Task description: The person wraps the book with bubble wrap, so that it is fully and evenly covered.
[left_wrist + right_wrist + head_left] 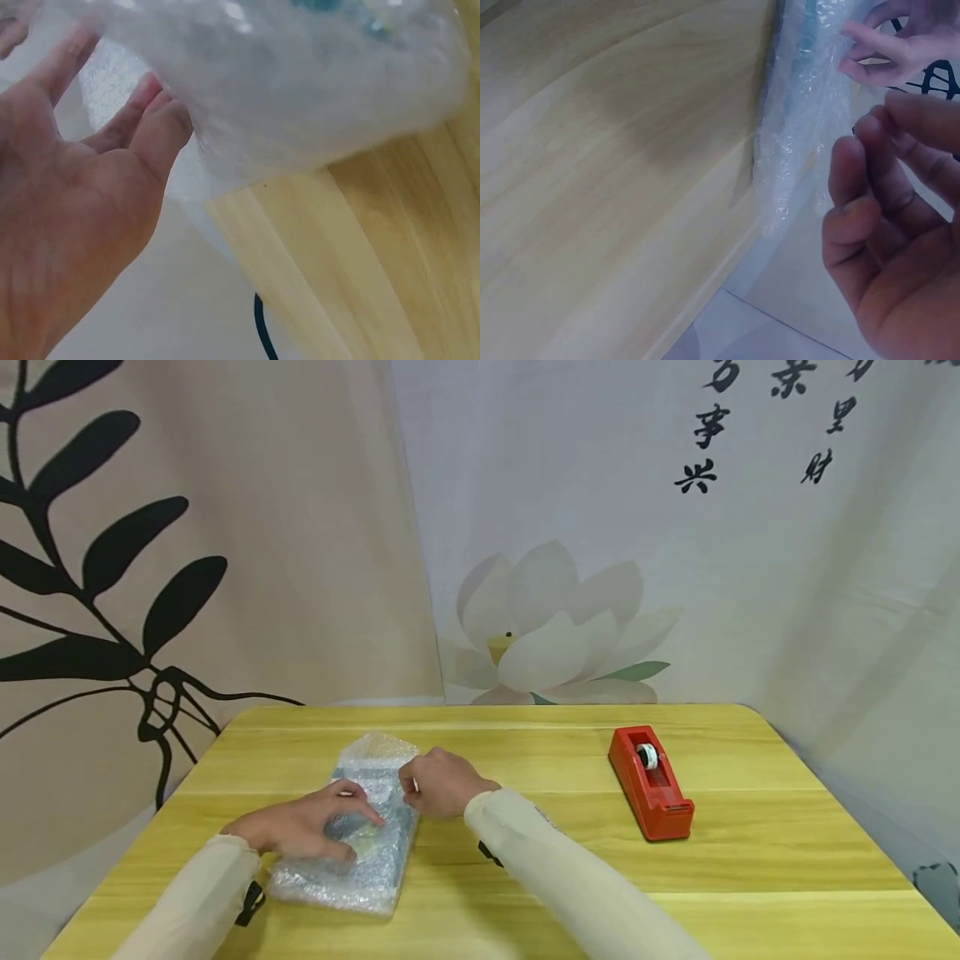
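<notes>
A flat, dark item wrapped in clear bubble wrap (375, 868) lies on the left half of the table, a yellowish patch showing through near its middle. My left hand (303, 827) rests over its left side, thumb and fingers spread apart. In the left wrist view the fingertips touch the edge of the bubble wrap (300, 105). At the package's upper right edge is my right hand (446, 783), its fingers bent. The right wrist view shows these fingertips (847, 161) close together near the thumb; I cannot tell whether something thin and clear is between them.
A red tape dispenser (651, 785) with a small roll in it stands at the right of the wooden table (555, 877). Behind the table hangs a printed cloth (322, 527) with leaves, a lotus and written characters.
</notes>
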### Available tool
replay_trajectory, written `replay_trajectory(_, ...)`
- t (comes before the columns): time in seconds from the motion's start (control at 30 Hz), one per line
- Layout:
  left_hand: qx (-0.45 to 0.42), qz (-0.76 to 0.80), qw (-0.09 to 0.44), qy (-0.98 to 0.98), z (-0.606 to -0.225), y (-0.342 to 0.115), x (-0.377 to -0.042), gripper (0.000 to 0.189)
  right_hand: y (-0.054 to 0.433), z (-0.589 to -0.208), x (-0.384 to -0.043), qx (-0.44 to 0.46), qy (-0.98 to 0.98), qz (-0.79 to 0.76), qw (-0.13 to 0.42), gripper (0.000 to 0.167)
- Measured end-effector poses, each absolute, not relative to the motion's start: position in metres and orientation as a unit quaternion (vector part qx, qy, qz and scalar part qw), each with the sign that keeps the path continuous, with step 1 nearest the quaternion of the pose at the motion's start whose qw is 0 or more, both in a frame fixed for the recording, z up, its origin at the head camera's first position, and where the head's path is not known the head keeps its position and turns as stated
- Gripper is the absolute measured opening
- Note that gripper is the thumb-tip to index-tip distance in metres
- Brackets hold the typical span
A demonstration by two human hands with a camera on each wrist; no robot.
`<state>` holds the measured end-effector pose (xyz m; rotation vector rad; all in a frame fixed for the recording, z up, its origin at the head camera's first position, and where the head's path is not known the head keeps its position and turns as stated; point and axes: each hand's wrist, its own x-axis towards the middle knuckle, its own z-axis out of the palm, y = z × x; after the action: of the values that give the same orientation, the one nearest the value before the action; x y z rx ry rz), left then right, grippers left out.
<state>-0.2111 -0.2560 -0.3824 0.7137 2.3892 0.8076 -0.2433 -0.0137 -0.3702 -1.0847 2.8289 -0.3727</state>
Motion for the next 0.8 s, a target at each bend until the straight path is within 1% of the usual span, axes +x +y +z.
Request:
replay_trajectory(0.1,0.267,0.295,0.25,0.883,-0.382,-0.254,-0.21,0.04,-0.015,-0.37,-0.244,-0.352,0.926,-0.126,0.044,0.02)
replay_trajectory(0.33,0.282,0.297,0.227,0.884,-0.386,-0.252,-0.206,0.045,-0.022,-0.371,-0.245,-0.355,0.924,-0.134,0.044,0.024)
replay_trajectory(0.6,0.276,0.283,0.214,0.893,-0.39,-0.253,-0.204,0.034,-0.033,-0.371,-0.246,-0.348,0.922,-0.158,0.06,0.019)
replay_trajectory(0.8,0.281,0.286,0.206,0.893,-0.391,-0.254,-0.204,0.033,-0.04,-0.371,-0.245,-0.333,0.92,-0.193,0.074,0.016)
